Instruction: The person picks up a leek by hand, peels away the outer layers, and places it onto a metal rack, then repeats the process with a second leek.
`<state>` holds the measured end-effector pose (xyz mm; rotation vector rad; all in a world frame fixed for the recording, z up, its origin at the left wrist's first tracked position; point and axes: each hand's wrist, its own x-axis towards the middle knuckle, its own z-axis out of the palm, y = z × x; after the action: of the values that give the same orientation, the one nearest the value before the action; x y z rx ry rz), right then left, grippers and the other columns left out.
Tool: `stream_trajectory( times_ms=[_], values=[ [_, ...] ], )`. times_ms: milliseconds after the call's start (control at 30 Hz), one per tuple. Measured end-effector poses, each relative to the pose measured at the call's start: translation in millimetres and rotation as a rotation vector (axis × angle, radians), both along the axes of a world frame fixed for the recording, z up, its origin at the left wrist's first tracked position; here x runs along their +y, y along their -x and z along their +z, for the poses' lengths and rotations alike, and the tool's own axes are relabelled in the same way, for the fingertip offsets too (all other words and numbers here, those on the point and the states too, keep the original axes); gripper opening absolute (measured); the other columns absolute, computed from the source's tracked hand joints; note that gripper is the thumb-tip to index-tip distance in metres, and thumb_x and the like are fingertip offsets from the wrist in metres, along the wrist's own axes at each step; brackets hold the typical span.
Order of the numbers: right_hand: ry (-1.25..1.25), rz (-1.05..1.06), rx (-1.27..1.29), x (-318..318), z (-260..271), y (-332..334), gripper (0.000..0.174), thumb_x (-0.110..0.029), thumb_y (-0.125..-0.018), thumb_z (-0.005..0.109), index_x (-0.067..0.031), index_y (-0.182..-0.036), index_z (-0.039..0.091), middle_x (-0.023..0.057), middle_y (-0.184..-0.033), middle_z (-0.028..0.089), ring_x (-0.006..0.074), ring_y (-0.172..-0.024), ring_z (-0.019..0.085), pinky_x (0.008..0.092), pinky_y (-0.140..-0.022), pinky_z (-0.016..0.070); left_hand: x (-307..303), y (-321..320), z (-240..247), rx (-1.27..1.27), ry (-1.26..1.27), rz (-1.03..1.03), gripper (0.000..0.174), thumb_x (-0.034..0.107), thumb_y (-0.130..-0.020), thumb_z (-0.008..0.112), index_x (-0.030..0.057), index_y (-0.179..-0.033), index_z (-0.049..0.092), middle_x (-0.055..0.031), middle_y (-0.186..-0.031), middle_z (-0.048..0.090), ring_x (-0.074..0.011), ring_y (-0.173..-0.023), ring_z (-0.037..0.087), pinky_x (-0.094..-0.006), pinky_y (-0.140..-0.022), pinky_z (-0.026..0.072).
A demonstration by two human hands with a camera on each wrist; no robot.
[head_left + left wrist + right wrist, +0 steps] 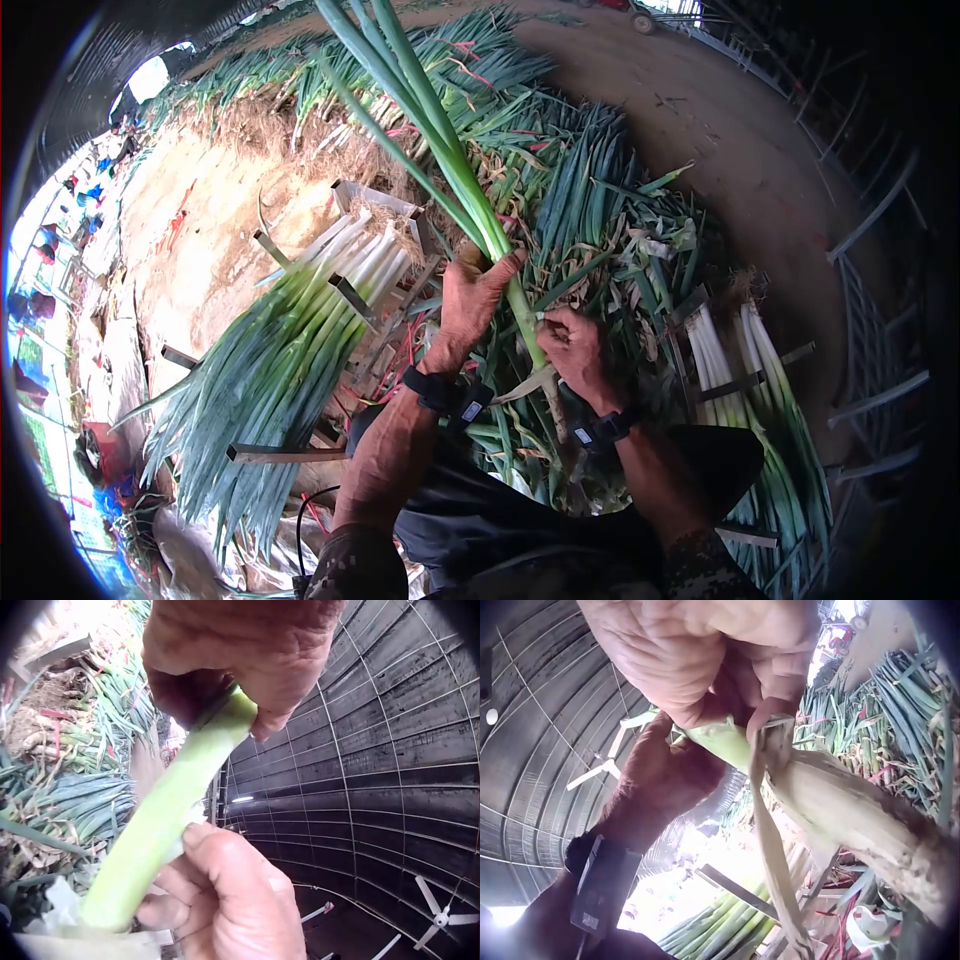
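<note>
A long green onion [465, 180] slants across the middle of the head view, leaves pointing away and root end towards the lap. My left hand [470, 300] grips its stalk where the green leaves begin. Lower down, my right hand [578, 352] has curled fingers at the stalk and pinches its outer skin, seen close up in the left wrist view. Dry, brownish husk [772, 840] hangs loose from the lower stalk [862, 817] in the right wrist view. Above that husk the stalk is smooth pale green [154, 825].
Cleaned green onions [300, 320] lie in a metal-pronged rack on the left. Another bunch [745, 390] rests in a rack on the right. Untrimmed onions [590, 190] and leaf scraps [650, 250] pile up ahead. Bare dirt floor [740, 170] extends beyond, at upper right.
</note>
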<state>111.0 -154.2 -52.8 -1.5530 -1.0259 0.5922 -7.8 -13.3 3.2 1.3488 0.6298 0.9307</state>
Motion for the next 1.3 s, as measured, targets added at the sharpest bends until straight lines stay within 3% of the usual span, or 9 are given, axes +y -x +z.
stream_trajectory(
  times_ms=[267,367,467,633,800,867,933,1067,1300],
  values=[
    [0.626,0.034,0.020,-44.6,-40.5,-16.4,0.018,-0.016,-0.087,0.067,0.0001,-0.097,0.067,0.0053,-0.075,0.063,0.0106,-0.070,0.058,0.0291,-0.064,0.0479,17.9,3.3,1.4,-0.531,0.321,-0.057,0.037,0.028,-0.098,0.050,0.0027,-0.125,0.050,-0.0114,-0.104,0.067,-0.0196,-0.078,0.061,-0.0334,-0.072,0.0521],
    [0.625,0.118,-0.074,-78.1,-84.9,-26.5,0.017,-0.015,-0.089,0.070,-0.0009,-0.099,0.067,0.0057,-0.079,0.065,0.0104,-0.072,0.059,0.0291,-0.064,0.0490,27.6,14.3,12.6,-0.464,0.299,0.005,0.034,0.027,-0.101,0.046,0.0029,-0.123,0.050,-0.0096,-0.101,0.066,-0.0192,-0.079,0.061,-0.0315,-0.072,0.0502],
    [-0.001,0.050,0.322,-49.6,-68.9,-9.9,0.014,-0.014,-0.090,0.070,-0.0034,-0.098,0.067,0.0050,-0.079,0.065,0.0096,-0.066,0.058,0.0293,-0.062,0.0494,32.0,9.1,-9.2,-0.487,0.292,0.063,0.032,0.026,-0.101,0.044,0.0045,-0.124,0.051,-0.0094,-0.100,0.066,-0.0189,-0.077,0.061,-0.0309,-0.070,0.0495],
    [-0.103,0.060,-0.276,2.8,25.0,16.0,0.009,-0.008,-0.084,0.072,-0.0070,-0.092,0.068,0.0048,-0.075,0.063,0.0143,-0.069,0.062,0.0291,-0.061,0.0482,16.1,-1.6,2.3,-0.463,0.274,0.071,0.031,0.028,-0.102,0.044,0.0070,-0.123,0.052,-0.0085,-0.101,0.066,-0.0180,-0.077,0.061,-0.0305,-0.068,0.0500],
    [-0.029,0.205,-0.407,-19.2,-18.1,14.8,0.007,-0.006,-0.082,0.068,-0.0088,-0.088,0.067,0.0082,-0.075,0.064,0.0250,-0.075,0.065,0.0363,-0.064,0.0485,23.4,10.9,3.0,-0.400,0.262,0.094,0.035,0.037,-0.103,0.046,0.0100,-0.124,0.052,-0.0064,-0.098,0.067,-0.0157,-0.078,0.061,-0.0293,-0.068,0.0496],
    [0.442,0.397,-0.473,-54.1,-26.4,11.9,0.008,-0.011,-0.084,0.065,-0.0090,-0.090,0.069,0.0097,-0.080,0.066,0.0287,-0.078,0.066,0.0393,-0.068,0.0499,31.5,17.2,6.7,-0.427,0.244,0.091,0.036,0.039,-0.103,0.047,0.0105,-0.124,0.052,-0.0059,-0.097,0.067,-0.0150,-0.079,0.060,-0.0290,-0.068,0.0492],
    [0.131,0.384,-0.922,-105.5,-88.7,-1.2,0.012,-0.015,-0.086,0.065,-0.0098,-0.095,0.070,0.0108,-0.085,0.068,0.0291,-0.079,0.066,0.0398,-0.069,0.0508,35.8,24.2,13.8,-0.473,0.244,0.086,0.036,0.040,-0.102,0.048,0.0105,-0.123,0.053,-0.0057,-0.096,0.067,-0.0147,-0.080,0.060,-0.0289,-0.068,0.0487],
    [0.574,0.362,-0.333,-95.4,-77.5,-3.9,0.019,-0.019,-0.089,0.067,-0.0086,-0.104,0.071,0.0120,-0.101,0.069,0.0277,-0.081,0.067,0.0386,-0.070,0.0535,34.4,26.2,16.1,-0.566,0.269,-0.012,0.035,0.043,-0.101,0.049,0.0126,-0.119,0.054,-0.0065,-0.095,0.067,-0.0174,-0.080,0.060,-0.0295,-0.068,0.0488],
    [0.040,0.236,-0.179,-19.8,9.1,8.7,0.023,-0.016,-0.087,0.073,-0.0024,-0.104,0.068,0.0171,-0.096,0.066,0.0272,-0.075,0.066,0.0353,-0.069,0.0559,20.9,16.2,20.2,-0.664,0.332,-0.051,0.045,0.051,-0.100,0.047,0.0098,-0.114,0.054,-0.0119,-0.088,0.066,-0.0237,-0.071,0.060,-0.0341,-0.065,0.0489]
  ],
)
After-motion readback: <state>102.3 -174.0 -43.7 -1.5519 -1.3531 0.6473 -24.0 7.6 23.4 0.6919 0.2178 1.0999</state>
